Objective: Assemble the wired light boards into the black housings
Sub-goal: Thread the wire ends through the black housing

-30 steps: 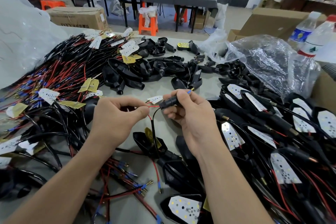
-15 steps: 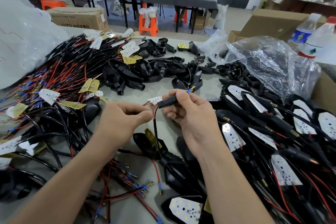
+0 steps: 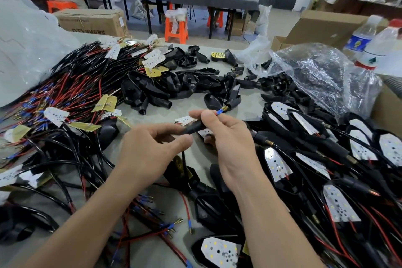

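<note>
So right hand (image 3: pixel 230 143) is gripping the black housing stem (image 3: pixel 194 127), wire tip (image 3: pixel 220 111) poking out, left hand (image 3: pixel 148 152) pinching its lower end.

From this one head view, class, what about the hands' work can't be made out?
Head view only.
Whether the left hand pinches the wire: motion blur.
Far end of the black stem: hidden by the right hand.
Side of the red-capped bottle: cut off by the right edge.
</note>
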Available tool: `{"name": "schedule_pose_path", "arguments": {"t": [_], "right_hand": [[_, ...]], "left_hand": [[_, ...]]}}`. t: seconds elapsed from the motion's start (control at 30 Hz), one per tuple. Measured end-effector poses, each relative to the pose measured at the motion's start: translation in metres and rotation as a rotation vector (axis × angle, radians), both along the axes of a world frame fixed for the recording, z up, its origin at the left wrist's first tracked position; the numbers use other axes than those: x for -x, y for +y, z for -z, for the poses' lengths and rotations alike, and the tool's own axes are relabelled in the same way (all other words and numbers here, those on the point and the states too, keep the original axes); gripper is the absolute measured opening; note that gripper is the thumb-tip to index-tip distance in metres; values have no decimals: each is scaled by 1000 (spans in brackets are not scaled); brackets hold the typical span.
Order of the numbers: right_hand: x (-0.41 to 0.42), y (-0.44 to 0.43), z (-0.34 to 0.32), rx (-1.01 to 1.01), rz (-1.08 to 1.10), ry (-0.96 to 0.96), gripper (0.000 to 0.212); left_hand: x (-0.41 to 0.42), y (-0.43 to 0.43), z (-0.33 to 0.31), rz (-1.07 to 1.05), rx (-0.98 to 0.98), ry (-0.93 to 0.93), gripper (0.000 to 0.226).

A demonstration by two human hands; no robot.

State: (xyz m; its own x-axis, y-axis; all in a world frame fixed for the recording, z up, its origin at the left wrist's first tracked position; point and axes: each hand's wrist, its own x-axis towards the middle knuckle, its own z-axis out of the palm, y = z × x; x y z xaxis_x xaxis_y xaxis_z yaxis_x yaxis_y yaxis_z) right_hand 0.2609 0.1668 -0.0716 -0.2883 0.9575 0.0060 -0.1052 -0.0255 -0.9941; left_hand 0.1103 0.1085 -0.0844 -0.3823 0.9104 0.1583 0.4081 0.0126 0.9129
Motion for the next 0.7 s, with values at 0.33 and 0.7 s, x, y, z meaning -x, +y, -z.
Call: {"name": "schedule_pose_path", "arguments": {"t": [0.33,0.7], "right_hand": [[-3,6,-28,-138,57,-21,37],[27,62,-124,-376,348,-133,36]], "left_hand": [[-19,-4,-8,253,-92,-216,33],[-28,-11,-18,313,-69,-417,28]]}}
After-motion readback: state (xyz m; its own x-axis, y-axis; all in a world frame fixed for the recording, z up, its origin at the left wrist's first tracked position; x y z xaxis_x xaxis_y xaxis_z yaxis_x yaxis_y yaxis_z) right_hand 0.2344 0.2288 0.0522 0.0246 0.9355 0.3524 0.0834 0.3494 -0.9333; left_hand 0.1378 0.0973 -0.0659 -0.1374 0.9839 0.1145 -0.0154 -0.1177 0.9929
